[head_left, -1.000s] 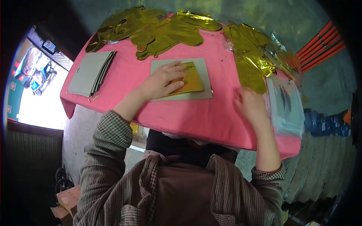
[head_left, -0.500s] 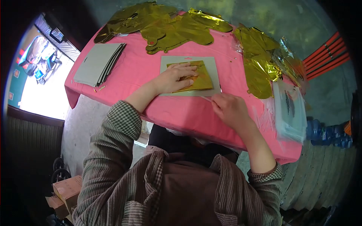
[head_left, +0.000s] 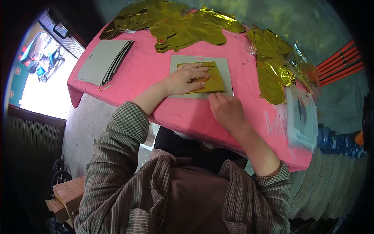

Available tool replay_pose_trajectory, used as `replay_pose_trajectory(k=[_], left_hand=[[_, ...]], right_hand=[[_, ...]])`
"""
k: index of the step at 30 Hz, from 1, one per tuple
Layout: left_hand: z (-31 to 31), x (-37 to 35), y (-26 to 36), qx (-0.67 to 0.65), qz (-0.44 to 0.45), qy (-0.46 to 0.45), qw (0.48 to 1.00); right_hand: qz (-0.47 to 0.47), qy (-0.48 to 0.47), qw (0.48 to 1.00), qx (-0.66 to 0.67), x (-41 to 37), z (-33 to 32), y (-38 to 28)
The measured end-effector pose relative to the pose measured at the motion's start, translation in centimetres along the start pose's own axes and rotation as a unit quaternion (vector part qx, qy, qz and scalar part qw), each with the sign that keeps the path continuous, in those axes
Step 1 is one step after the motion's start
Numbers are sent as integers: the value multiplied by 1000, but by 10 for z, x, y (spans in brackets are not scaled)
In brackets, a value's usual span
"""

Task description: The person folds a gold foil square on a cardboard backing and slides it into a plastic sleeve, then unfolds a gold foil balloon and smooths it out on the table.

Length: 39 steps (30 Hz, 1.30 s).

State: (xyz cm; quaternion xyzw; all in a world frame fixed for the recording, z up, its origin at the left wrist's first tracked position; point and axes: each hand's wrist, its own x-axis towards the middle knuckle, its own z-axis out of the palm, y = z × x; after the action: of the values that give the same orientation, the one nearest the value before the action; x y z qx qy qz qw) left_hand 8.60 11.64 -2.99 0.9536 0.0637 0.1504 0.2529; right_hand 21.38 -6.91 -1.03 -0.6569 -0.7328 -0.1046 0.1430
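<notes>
A folded gold foil piece (head_left: 215,80) lies on a grey card (head_left: 177,59) near the middle of the pink table. My left hand (head_left: 187,79) rests flat on the foil's left part, fingers extended and pointing right. At the card's lower edge, just below the foil, my right hand (head_left: 226,109) is closed with the fingers bent together. Whatever those fingers pinch is hidden or too small to name.
Gold foil shapes (head_left: 187,31) spread along the far edge, with more foil (head_left: 272,62) at the right. Grey cards (head_left: 102,60) are stacked on the left. Clear plastic sleeves (head_left: 302,121) lie at the right end of the pink tablecloth (head_left: 136,70).
My right hand has moved left along the card's lower edge. My left hand stays on the foil. The table's contents appear slightly shifted to the right in the view.
</notes>
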Motion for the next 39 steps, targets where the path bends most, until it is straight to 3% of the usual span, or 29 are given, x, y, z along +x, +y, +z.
replay_pose_trajectory(k=[5, 8, 10, 12, 15, 17, 18, 22, 24, 25, 27, 31, 39], left_hand=[[-1, -1, 1, -4, 5, 9, 1000], [-2, 0, 5, 24, 4, 3, 1000], [-2, -1, 7, 30, 2, -1, 1000], [-2, 0, 8, 34, 0, -3, 999], [-4, -1, 11, 30, -4, -1, 1000], [-4, -1, 14, 18, -3, 4, 1000], [-4, -2, 16, 22, 3, 20, 1000], [-9, -2, 21, 71, 37, 80, 994], [-12, -3, 24, 74, 55, 96, 991], [-14, -3, 25, 78, 70, 115, 988], [-17, -6, 29, 79, 80, 123, 986], [-10, -11, 57, 91, 133, 112, 981], [0, -10, 70, 150, 90, 104, 979]], right_hand=[[1, 15, 998, -54, 10, 4, -4], [20, 0, 1000, 5, -2, -12, -4], [94, -35, 989, 105, -16, -32, 2], [128, 31, 984, 124, -31, -45, 21], [176, 62, 980, 64, -50, -55, 56], [246, 11, 967, -65, -61, -58, 67], [277, -9, 959, -64, -64, -59, 67], [218, 26, 973, -65, -67, -61, 67], [135, 68, 987, 50, -52, -58, 60], [138, 70, 987, 50, -45, -54, 56], [102, 28, 989, 100, -33, -42, 51], [104, 35, 985, 135, -23, -18, 53], [77, 41, 982, 169, -13, -1, 58]])
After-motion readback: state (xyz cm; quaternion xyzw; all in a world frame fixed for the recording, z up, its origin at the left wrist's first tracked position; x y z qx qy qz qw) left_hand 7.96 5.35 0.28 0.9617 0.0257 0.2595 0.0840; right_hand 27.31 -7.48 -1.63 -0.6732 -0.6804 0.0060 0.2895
